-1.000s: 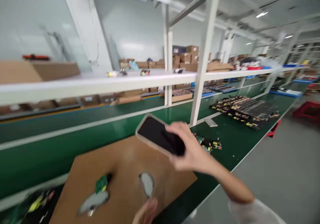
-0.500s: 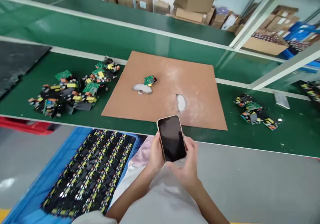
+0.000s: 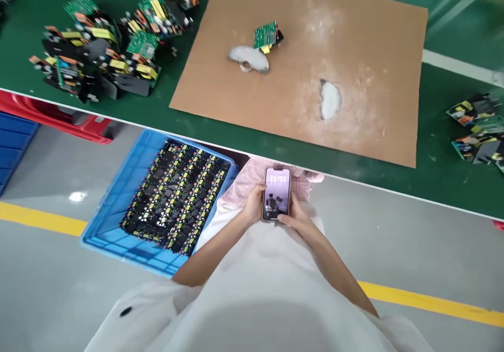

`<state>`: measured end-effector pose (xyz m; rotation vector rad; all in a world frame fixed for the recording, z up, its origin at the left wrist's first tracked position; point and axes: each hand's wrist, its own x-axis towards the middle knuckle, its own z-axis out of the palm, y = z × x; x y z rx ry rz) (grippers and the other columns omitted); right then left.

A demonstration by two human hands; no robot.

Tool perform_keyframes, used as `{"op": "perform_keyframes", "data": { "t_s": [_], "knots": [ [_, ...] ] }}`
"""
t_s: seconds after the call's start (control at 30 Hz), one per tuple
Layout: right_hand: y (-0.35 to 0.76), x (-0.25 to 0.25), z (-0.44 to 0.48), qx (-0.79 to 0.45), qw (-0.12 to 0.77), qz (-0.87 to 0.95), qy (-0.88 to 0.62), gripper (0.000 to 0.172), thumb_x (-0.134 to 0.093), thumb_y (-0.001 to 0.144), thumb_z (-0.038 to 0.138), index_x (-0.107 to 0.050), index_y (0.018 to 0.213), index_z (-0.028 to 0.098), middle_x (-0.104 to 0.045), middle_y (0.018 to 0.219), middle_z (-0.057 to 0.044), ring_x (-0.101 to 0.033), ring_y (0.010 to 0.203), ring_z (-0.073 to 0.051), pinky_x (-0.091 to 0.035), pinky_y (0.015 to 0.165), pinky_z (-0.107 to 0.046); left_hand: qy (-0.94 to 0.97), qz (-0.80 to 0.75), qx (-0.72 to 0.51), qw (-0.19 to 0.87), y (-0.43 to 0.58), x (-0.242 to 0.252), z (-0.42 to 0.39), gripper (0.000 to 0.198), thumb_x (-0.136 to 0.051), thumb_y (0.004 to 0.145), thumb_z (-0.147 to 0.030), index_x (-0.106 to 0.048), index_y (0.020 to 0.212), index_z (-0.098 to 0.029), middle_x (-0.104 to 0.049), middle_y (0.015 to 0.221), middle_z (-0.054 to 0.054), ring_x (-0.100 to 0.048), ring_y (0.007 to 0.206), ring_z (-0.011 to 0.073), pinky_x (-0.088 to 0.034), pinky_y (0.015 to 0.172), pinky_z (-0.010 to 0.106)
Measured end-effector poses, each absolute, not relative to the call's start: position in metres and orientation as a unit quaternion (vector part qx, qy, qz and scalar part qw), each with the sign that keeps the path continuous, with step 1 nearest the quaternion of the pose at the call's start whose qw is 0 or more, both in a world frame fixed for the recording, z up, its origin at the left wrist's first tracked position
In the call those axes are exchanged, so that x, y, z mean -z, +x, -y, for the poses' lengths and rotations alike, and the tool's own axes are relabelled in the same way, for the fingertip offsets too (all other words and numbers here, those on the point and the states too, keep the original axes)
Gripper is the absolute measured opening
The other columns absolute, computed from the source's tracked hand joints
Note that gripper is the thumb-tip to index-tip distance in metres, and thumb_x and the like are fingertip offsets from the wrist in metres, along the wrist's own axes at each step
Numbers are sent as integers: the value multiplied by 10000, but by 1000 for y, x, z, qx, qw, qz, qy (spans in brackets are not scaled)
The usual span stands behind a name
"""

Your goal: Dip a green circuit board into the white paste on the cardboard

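Note:
A smartphone point(image 3: 277, 197) with a lit lock screen reading 11:31 is held upright over my lap, just below the bench edge. My left hand point(image 3: 255, 203) grips its left side. My right hand point(image 3: 296, 213) wraps the right side, the thumb at the bottom of the screen. Beyond the phone, a brown cardboard sheet point(image 3: 291, 105) lies on the green bench. On it are a small green circuit board point(image 3: 265, 35), a grey half-round piece with a ring point(image 3: 249, 59) and a patch of white material point(image 3: 331, 100).
Piled circuit boards point(image 3: 106, 53) cover the bench's left part, and more boards point(image 3: 478, 129) lie at the right. A blue crate point(image 3: 106, 231) with rows of board assemblies stands on the floor by my left arm. A red plastic item point(image 3: 63, 118) shows under the bench.
The phone's screen has gone from dark to lit. Both hands with the phone have come down from over the bench edge toward my lap, and the view has tilted downward.

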<state>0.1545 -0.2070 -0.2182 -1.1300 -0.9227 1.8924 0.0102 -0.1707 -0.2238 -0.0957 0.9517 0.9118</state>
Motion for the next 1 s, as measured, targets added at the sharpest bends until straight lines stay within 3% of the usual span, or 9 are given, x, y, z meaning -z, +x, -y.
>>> {"op": "perform_keyframes", "data": {
  "t_s": [0.1, 0.2, 0.5, 0.57, 0.73, 1.0],
  "knots": [
    [157, 223, 205, -736, 339, 370, -454, 974, -809, 679, 406, -226, 1443, 241, -404, 1386, -118, -423, 1274, -263, -371, 1072, -446, -51, -426, -401, 810, 13, 230, 159, 329, -507, 643, -267, -659, 861, -74, -692, 792, 109, -641, 734, 236, -503, 722, 329],
    [158, 226, 204, -720, 330, 392, -468, 980, -789, 688, 366, -177, 1441, 229, -372, 1399, -136, -419, 1274, -268, -375, 1067, -454, -54, -421, -396, 815, 13, 231, 155, 321, -503, 659, -286, -654, 855, -82, -690, 780, 105, -638, 719, 237, -506, 707, 334],
    [162, 228, 201, -699, 307, 411, -499, 1050, -774, 670, 362, -102, 1460, 203, -433, 1324, -143, -480, 1186, -277, -438, 1002, -457, -60, -419, -393, 816, 19, 234, 150, 290, -498, 675, -268, -646, 851, -91, -687, 754, 91, -638, 682, 228, -515, 669, 324],
    [160, 229, 201, -681, 315, 406, -523, 970, -750, 697, 380, -164, 1452, 215, -430, 1337, -128, -458, 1211, -277, -406, 1037, -463, -57, -420, -385, 820, 20, 234, 148, 296, -490, 675, -270, -648, 848, -89, -688, 754, 91, -636, 678, 223, -514, 671, 319],
    [155, 237, 202, -650, 365, 338, -574, 558, -521, 875, 475, -383, 1364, 243, -447, 1361, -71, -413, 1269, -253, -297, 1114, -468, -36, -419, -387, 821, 21, 233, 145, 361, -466, 670, -272, -652, 907, -73, -699, 813, 109, -654, 759, 247, -514, 762, 348],
    [161, 235, 183, -561, 453, 385, -576, 477, -595, 844, 407, -487, 1288, 269, -494, 1316, -52, -471, 1205, -249, -384, 1038, -432, -53, -396, -404, 823, 19, 230, 141, 353, -420, 734, -317, -635, 909, -99, -686, 785, 98, -659, 840, 265, -520, 790, 374]
  ]
}}
